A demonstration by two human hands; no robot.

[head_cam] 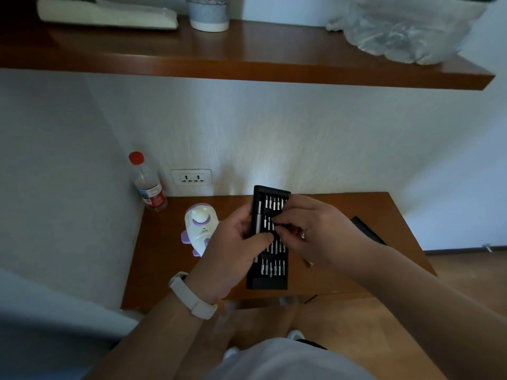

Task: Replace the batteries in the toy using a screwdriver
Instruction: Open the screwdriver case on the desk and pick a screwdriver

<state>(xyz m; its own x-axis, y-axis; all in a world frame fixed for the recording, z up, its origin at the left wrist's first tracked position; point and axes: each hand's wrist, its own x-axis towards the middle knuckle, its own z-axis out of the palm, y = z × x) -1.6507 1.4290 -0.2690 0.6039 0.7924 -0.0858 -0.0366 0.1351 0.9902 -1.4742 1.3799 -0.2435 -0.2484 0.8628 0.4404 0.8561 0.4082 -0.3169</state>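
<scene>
The toy (201, 229), white with purple parts, lies on the wooden table (164, 270), just to the left of your hands and not touched by them. Your left hand (233, 242) grips the black bit tray (270, 278) by its left edge, with the thumb across the front and the fingers curled around the side. The tray stands lengthwise from near to far, and its near end reaches the near edge of the table; I cannot tell if it rests on the wood or is lifted. Rows of silver bits fill the tray, and the silver screwdriver handle (259, 215) sits in its left slot. Your right hand (315, 231) is bent over the middle of the tray, and its fingertips pinch a small dark bit (282, 225) there. A white band (192, 296) is on your left wrist.

A black flat cover (367, 229) lies on the right part of the table. At the far left corner a bottle (148, 185) with a red cap stands upright beside the wall socket (192, 178). Above, a wooden shelf (247, 58) carries a cup (208, 12) and a clear plastic bag (406, 31).
</scene>
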